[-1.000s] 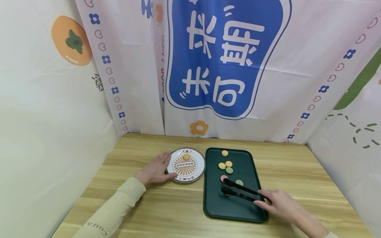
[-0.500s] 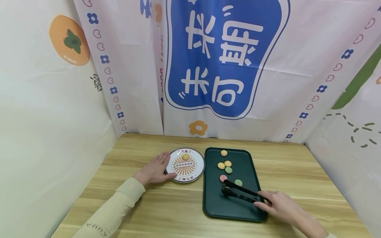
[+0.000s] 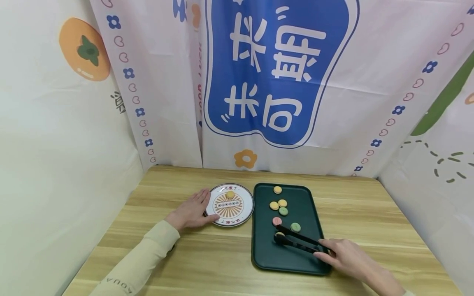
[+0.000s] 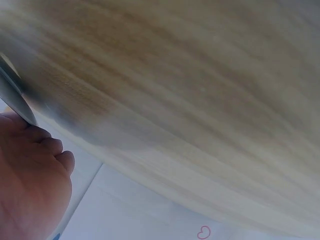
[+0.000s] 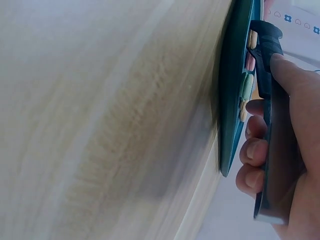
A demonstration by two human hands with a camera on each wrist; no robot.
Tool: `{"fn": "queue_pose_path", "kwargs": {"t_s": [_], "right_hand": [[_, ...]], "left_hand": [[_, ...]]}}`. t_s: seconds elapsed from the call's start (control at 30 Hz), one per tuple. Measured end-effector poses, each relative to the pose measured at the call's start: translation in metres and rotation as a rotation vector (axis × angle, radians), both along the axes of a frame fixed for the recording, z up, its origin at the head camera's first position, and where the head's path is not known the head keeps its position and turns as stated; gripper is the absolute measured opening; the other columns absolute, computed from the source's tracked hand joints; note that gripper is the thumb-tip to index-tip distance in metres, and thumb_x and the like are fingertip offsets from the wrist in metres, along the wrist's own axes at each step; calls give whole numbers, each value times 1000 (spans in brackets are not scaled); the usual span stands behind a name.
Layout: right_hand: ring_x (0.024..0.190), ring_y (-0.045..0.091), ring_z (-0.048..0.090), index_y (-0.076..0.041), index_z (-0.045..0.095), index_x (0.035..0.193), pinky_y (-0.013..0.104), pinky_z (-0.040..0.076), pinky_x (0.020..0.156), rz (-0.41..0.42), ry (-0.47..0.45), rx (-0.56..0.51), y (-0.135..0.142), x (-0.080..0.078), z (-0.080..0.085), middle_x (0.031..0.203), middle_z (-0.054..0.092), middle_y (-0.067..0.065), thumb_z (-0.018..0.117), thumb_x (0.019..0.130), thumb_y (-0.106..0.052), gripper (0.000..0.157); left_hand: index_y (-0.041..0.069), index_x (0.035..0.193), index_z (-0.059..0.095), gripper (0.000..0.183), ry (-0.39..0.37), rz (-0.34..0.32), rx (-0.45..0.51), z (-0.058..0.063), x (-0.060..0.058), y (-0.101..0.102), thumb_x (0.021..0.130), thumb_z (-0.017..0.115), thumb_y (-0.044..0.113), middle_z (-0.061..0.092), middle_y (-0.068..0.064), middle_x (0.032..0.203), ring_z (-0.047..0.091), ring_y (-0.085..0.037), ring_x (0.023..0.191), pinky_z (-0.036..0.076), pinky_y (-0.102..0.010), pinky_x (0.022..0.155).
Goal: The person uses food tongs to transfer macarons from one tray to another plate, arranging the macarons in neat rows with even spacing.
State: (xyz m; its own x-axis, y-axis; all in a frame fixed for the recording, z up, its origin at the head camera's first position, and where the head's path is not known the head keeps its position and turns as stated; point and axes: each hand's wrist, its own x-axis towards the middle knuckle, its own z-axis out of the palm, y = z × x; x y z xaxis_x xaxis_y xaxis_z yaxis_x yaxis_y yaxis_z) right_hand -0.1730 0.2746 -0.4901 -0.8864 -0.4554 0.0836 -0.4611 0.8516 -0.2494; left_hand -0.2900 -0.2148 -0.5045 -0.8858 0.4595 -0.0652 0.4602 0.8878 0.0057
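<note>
My right hand point(image 3: 346, 257) grips black tongs point(image 3: 300, 243), which reach in over the right side of the dark green tray point(image 3: 289, 261). Between the tongs' tips a yellow macaron point(image 3: 280, 234) shows, partly hidden by the nearer arm; whether it is pinched I cannot tell. Just beyond the tips lie a pink macaron point(image 3: 277, 221) and a green macaron point(image 3: 295, 227). My left hand point(image 3: 192, 211) rests at the left edge of a white patterned plate point(image 3: 246, 209), fingers extended along the rim and thumb at its front. One yellow macaron point(image 3: 230, 195) sits on the plate.
Farther back on the tray are a green macaron point(image 3: 283, 211) and several yellow ones, including a yellow macaron point(image 3: 277, 190) near the far edge. Tray and plate stand side by side on a wooden table point(image 3: 207, 263). A printed cloth point(image 3: 166, 102) hangs behind the table.
The tongs' tips have shifted slightly toward the near side, and the yellow macaron now shows between them. The left hand and the plate have kept their places.
</note>
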Motion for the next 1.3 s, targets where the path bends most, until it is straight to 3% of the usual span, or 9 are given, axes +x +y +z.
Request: {"fn": "queue_pose_path", "kwargs": {"t_s": [0.37,0.83,1.07,1.3], "right_hand": [[47,-7,34,-9,70,107,16,35,48,73,91,-47,2,-1,-4,58,38,-24,57,87,-48,45],[49,-7,37,-7,69,108,15,36,48,64,71,-65,-1,-6,-2,58,42,-23,56,88,-48,47],[54,-6,39,-9,70,107,15,39,52,72,116,-54,-9,-15,2,63,49,-22,57,86,-50,48],[55,-5,40,-9,69,111,16,37,52,64,75,-31,-18,-20,5,62,47,-20,52,87,-54,53]], "left_hand": [[-5,145,18,107,-7,0,-4,4,2,0,80,23,80,15,-22,152,14,-32,141,17,-43,114],[-5,145,20,107,-1,-1,6,5,3,1,81,25,80,17,-22,152,16,-33,141,18,-42,114],[-5,144,21,106,22,-4,4,3,3,0,80,24,80,19,-22,151,17,-33,140,19,-43,114],[-5,144,21,106,40,-16,-21,2,3,0,81,21,80,20,-23,151,18,-33,140,20,-43,113]]}}
